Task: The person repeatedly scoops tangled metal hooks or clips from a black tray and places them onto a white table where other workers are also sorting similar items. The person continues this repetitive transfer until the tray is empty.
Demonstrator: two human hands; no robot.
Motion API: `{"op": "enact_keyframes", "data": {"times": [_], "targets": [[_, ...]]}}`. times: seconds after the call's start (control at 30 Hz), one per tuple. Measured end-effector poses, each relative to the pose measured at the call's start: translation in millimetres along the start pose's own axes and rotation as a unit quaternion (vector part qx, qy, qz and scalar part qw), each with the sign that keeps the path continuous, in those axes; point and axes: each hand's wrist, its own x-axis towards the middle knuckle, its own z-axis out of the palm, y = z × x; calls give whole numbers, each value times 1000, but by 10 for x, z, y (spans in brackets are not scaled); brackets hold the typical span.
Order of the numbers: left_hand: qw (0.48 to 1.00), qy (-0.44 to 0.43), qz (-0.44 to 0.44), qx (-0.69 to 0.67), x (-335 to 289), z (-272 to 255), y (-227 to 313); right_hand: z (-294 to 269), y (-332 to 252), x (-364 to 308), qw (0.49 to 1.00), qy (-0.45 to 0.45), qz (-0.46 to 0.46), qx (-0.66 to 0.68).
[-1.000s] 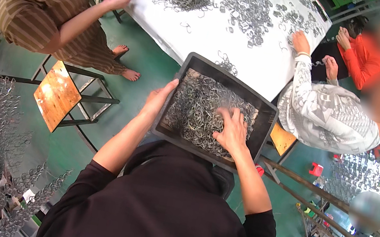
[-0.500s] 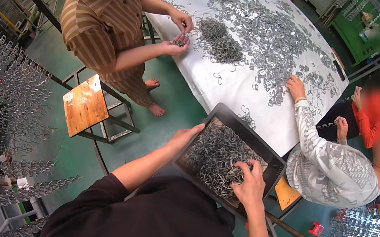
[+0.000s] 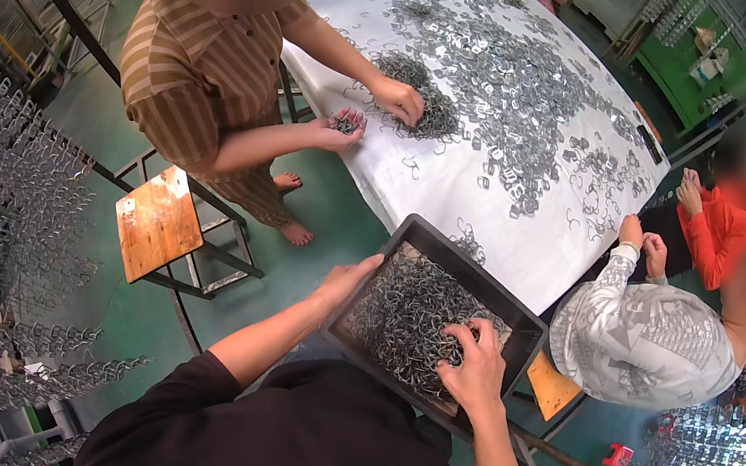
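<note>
Metal clips [image 3: 404, 313] fill a dark tray [image 3: 486, 271] at six o'clock from the white table [image 3: 440, 190]. Left hand [image 3: 345, 280] grips the tray's nine-o'clock rim; right hand [image 3: 472, 368] seems curled into the clips.

Even, bright light overhead; soft shadows. Strong fisheye bending and black vignette at the rim. Glare seen at 4 o'clock. Edges are softened; faces are blurred.

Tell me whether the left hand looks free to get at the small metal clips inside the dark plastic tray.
Probably yes. The left hand grips the left rim of the dark plastic tray, right beside the small metal clips. Nothing covers them; only the right hand rests on the pile's far side.
</note>
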Motion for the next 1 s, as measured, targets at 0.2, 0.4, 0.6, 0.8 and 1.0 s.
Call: {"op": "enact_keyframes", "data": {"times": [0.2,0.4,0.6,0.8,1.0], "targets": [[1000,-12,0,1,-100,14,77,280,132,30,999,-20,9,-38],[999,10,8,-49,-44,64,43,472,276,167,993,-81,61,-62],[999,10,15,-43,62,32,-6,-37,84,-12,1000,10,10,25],[999,-1,5,-41,24,49,26,202,-12,233,993,-70,93,12],[999,-2,-3,-51,37,95,66,-135,81,109,995,65,18,78]]}}
